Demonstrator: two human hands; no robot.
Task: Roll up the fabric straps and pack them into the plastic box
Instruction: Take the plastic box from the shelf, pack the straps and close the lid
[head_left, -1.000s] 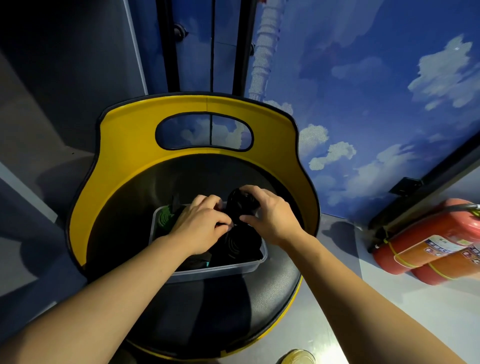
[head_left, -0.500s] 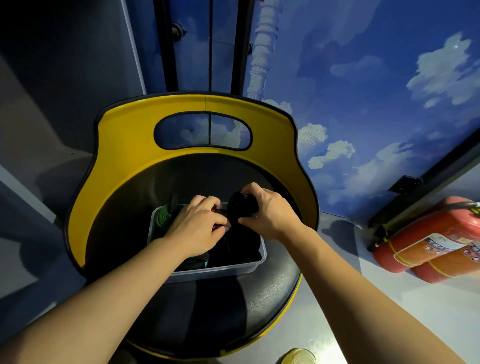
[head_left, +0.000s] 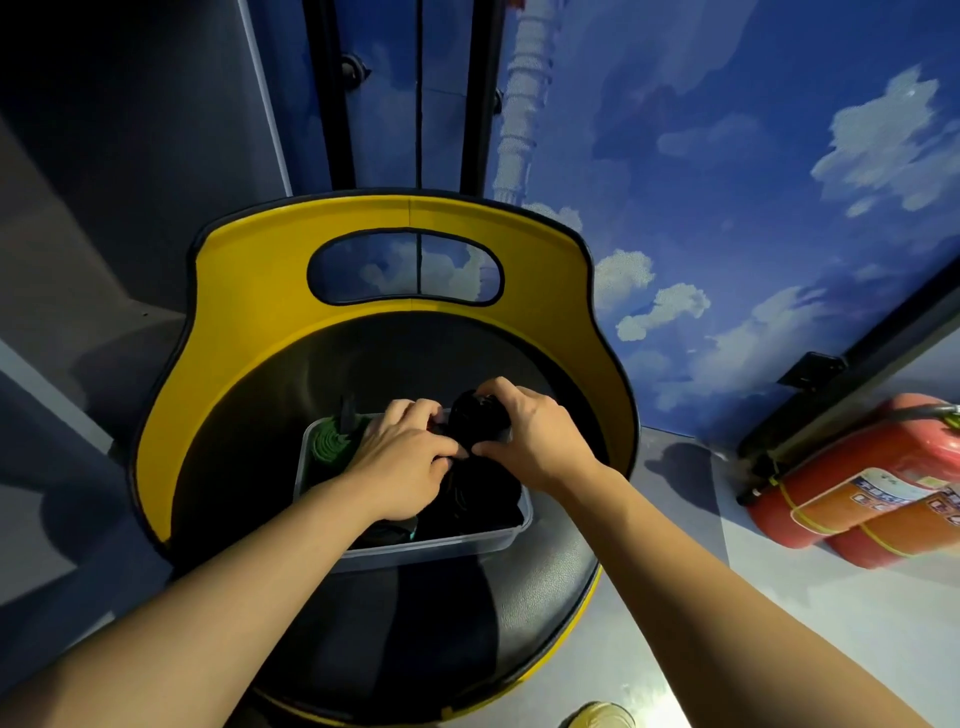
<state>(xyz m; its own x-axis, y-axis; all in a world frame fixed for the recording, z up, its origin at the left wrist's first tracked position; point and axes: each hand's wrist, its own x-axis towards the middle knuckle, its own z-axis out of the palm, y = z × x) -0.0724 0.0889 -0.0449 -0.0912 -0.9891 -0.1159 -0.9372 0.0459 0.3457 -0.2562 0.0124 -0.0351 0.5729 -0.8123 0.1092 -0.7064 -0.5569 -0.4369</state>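
Black, textured seat padding (head_left: 415, 639) of a round chair edged in yellow lies nearest, with both bare forearms reaching across it. On that seat stands a clear, shallow rectangular plastic box (head_left: 467, 543), its near wall facing the person. Dark rolled fabric straps (head_left: 483, 499) fill its right half, and a green rolled strap (head_left: 324, 447) stands on end in the far left corner. Over the box, the left hand (head_left: 402, 462) has its fingers curled down into the dark straps at the middle, gripping them, though which strap it grips cannot be told. Touching it on the right, the right hand (head_left: 524, 441) is curled around a black rolled fabric strap (head_left: 475, 418), held just above the far edge of the box. Behind the hands rises the curved yellow chair back (head_left: 260, 322) with its oval cut-out. To the right, two red fire extinguishers (head_left: 857, 493) lie on the pale floor (head_left: 779, 623). Beyond stands a blue wall painted with white clouds (head_left: 727, 182).
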